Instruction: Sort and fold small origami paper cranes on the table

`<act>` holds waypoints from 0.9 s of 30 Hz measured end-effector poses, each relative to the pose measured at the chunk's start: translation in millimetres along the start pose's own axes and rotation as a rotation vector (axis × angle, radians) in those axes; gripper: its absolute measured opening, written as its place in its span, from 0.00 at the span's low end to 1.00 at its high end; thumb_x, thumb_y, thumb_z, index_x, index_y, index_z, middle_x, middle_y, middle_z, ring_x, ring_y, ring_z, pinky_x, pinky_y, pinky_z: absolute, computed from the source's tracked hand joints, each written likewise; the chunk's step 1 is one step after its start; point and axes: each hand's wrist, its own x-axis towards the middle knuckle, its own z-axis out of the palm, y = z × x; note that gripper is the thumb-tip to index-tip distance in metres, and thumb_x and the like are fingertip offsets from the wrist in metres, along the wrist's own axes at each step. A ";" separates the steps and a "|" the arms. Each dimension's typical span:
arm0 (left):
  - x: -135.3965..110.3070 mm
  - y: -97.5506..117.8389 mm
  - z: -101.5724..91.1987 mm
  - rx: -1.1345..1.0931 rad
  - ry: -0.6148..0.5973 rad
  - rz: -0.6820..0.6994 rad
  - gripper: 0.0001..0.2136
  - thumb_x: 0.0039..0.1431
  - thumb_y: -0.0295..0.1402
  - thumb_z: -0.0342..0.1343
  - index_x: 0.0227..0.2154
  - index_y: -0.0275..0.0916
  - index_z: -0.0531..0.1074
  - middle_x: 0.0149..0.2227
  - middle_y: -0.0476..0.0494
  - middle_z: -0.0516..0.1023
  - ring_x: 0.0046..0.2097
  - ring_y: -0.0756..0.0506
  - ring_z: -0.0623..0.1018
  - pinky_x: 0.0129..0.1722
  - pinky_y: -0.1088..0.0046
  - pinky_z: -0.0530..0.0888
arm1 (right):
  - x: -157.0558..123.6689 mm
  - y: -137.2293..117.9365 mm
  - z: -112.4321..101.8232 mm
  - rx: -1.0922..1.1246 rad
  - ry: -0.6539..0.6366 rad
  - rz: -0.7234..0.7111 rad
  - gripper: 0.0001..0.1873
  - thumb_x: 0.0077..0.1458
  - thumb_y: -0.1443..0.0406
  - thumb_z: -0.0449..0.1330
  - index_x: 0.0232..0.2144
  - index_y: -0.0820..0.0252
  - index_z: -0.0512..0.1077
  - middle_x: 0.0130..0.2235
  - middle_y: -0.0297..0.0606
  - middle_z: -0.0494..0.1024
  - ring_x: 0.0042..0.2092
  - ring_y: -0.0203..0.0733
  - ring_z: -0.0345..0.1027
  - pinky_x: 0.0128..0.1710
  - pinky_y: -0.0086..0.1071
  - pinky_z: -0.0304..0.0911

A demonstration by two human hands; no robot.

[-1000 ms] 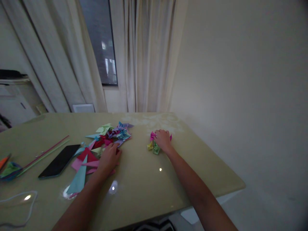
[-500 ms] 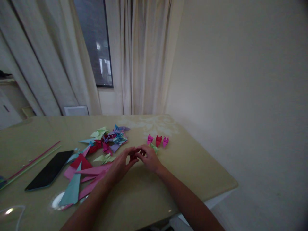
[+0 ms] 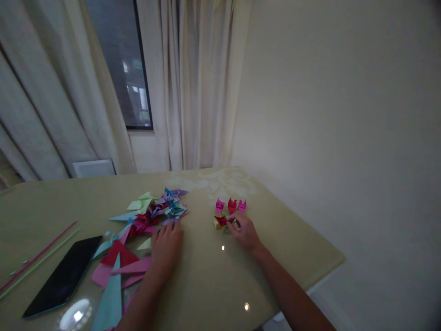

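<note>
My right hand (image 3: 245, 231) pinches a small dark red folded paper piece (image 3: 221, 221) at the near edge of a little cluster of pink, red and green folded pieces (image 3: 230, 206) on the beige table (image 3: 206, 280). My left hand (image 3: 167, 244) lies on the table with fingers stretched forward, its tips at the near edge of a heap of coloured folded papers (image 3: 158, 209). It holds nothing that I can see.
Larger pink, red and teal paper sheets (image 3: 115, 271) lie left of my left arm. A black phone (image 3: 62, 277) and thin pink and green straws (image 3: 37, 257) rest further left. The table's right edge drops off near the wall; curtains and a window stand behind.
My hands met at the table's middle around a dark red piece half a second ago. Now the right hand has carried it to the small cluster and the left has returned to the heap.
</note>
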 end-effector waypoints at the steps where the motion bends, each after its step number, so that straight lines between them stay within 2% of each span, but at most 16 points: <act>1: 0.1 -0.2 -1.5 0.013 -0.046 0.014 0.17 0.71 0.28 0.46 0.55 0.37 0.76 0.56 0.30 0.80 0.56 0.32 0.79 0.56 0.50 0.72 | -2.4 1.2 -0.4 -0.027 0.014 -0.015 0.03 0.60 0.65 0.62 0.33 0.54 0.76 0.32 0.36 0.79 0.33 0.44 0.71 0.36 0.35 0.68; 6: -2.5 7.3 -9.0 -0.036 -0.154 0.074 0.19 0.68 0.21 0.43 0.51 0.38 0.77 0.50 0.33 0.82 0.51 0.36 0.81 0.47 0.61 0.75 | -6.5 -0.5 8.2 -0.143 0.025 -0.191 0.05 0.63 0.64 0.60 0.36 0.54 0.76 0.36 0.42 0.79 0.39 0.49 0.74 0.42 0.41 0.70; 11: -12.8 11.5 -10.7 -0.079 -0.124 0.045 0.15 0.68 0.25 0.46 0.46 0.35 0.78 0.48 0.29 0.80 0.49 0.32 0.81 0.45 0.56 0.76 | -10.0 -5.4 17.1 -0.288 -0.041 -0.306 0.07 0.66 0.64 0.58 0.37 0.53 0.76 0.34 0.42 0.78 0.37 0.49 0.72 0.39 0.41 0.70; 17: -15.0 11.9 -19.4 -0.131 -0.154 0.031 0.20 0.67 0.19 0.42 0.51 0.37 0.75 0.52 0.33 0.79 0.48 0.38 0.82 0.44 0.65 0.75 | -13.8 -7.8 17.5 -0.360 0.005 -0.334 0.10 0.68 0.65 0.54 0.36 0.56 0.75 0.33 0.43 0.77 0.36 0.47 0.71 0.37 0.39 0.69; 21: -10.5 9.4 -19.8 -0.196 -0.174 -0.036 0.19 0.68 0.19 0.40 0.50 0.36 0.74 0.49 0.33 0.81 0.48 0.39 0.82 0.43 0.65 0.75 | -17.0 -3.9 19.6 -0.374 0.038 -0.333 0.09 0.67 0.65 0.55 0.35 0.57 0.74 0.32 0.42 0.77 0.35 0.45 0.70 0.37 0.37 0.68; 24: -6.0 5.3 -17.1 -0.295 -0.050 -0.046 0.17 0.68 0.22 0.43 0.52 0.37 0.73 0.47 0.35 0.82 0.48 0.39 0.81 0.48 0.63 0.75 | -17.0 -0.6 20.5 -0.370 0.038 -0.319 0.08 0.66 0.65 0.57 0.34 0.57 0.74 0.32 0.41 0.77 0.35 0.45 0.71 0.38 0.36 0.68; 27: -2.0 2.2 -16.3 -0.469 0.230 -0.010 0.13 0.69 0.29 0.47 0.50 0.37 0.74 0.48 0.35 0.82 0.49 0.37 0.80 0.52 0.60 0.75 | -14.8 2.5 21.1 -0.385 0.004 -0.306 0.08 0.66 0.64 0.58 0.33 0.57 0.74 0.33 0.42 0.78 0.36 0.45 0.71 0.39 0.36 0.68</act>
